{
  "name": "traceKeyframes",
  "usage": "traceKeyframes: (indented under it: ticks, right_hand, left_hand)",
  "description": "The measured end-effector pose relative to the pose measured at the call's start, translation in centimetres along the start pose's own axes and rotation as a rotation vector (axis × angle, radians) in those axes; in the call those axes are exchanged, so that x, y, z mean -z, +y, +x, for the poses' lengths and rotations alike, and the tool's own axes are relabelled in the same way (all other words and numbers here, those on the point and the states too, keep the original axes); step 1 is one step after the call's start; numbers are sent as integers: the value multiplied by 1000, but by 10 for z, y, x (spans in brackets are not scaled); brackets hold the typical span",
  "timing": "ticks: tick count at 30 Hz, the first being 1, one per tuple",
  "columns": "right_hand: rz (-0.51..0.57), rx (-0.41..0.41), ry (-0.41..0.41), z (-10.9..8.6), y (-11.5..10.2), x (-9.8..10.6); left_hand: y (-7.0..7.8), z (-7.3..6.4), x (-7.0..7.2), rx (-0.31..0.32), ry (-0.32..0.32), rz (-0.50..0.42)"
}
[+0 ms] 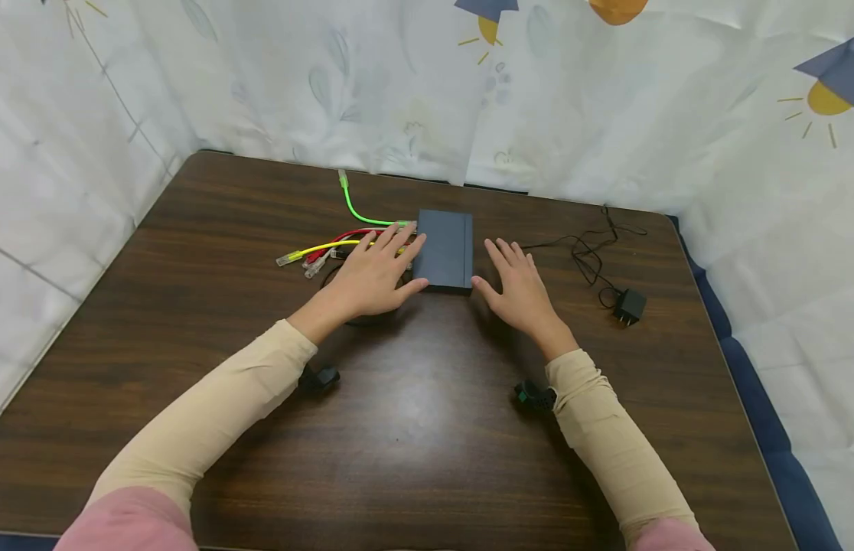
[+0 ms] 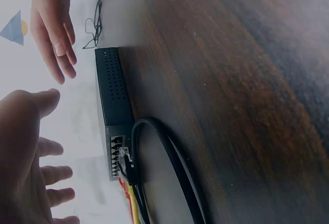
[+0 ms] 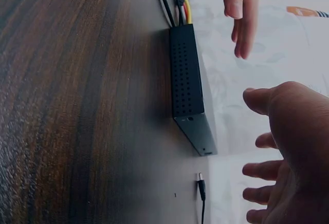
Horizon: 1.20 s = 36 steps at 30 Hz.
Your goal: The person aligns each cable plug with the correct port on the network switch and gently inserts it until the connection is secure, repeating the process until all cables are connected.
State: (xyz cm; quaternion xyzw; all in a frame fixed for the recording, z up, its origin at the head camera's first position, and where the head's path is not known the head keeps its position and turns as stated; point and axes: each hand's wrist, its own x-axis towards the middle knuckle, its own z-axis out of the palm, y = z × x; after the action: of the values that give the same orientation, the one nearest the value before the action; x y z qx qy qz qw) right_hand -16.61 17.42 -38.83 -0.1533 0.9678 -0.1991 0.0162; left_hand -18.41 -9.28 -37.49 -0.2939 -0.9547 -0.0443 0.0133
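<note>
A dark grey network switch (image 1: 444, 249) lies flat on the table, its row of ports (image 2: 115, 157) facing left. Several network cables come out of that side: a green cable (image 1: 351, 205), a yellow cable (image 1: 317, 249), red and white ones, and a looped black cable (image 2: 177, 167). My left hand (image 1: 375, 275) hovers over the port side with fingers spread, overlapping the cables in the head view. To the right of the switch, my right hand (image 1: 518, 289) is held above the table, fingers straight and holding nothing. A black barrel plug (image 3: 201, 188) lies apart from the switch.
A black power adapter (image 1: 630, 306) with a thin tangled cord (image 1: 592, 252) lies at the right of the table (image 1: 413, 474). A white patterned curtain (image 1: 413, 92) hangs behind the back edge. Blue padding (image 1: 751, 375) runs along the right edge.
</note>
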Motion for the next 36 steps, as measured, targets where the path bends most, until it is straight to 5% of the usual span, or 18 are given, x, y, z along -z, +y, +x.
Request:
traceKeyframes:
  ticks: [36]
  right_hand:
    - [69, -25, -16, 3, 8, 1]
  left_hand:
    - [0, 9, -9, -65, -79, -49]
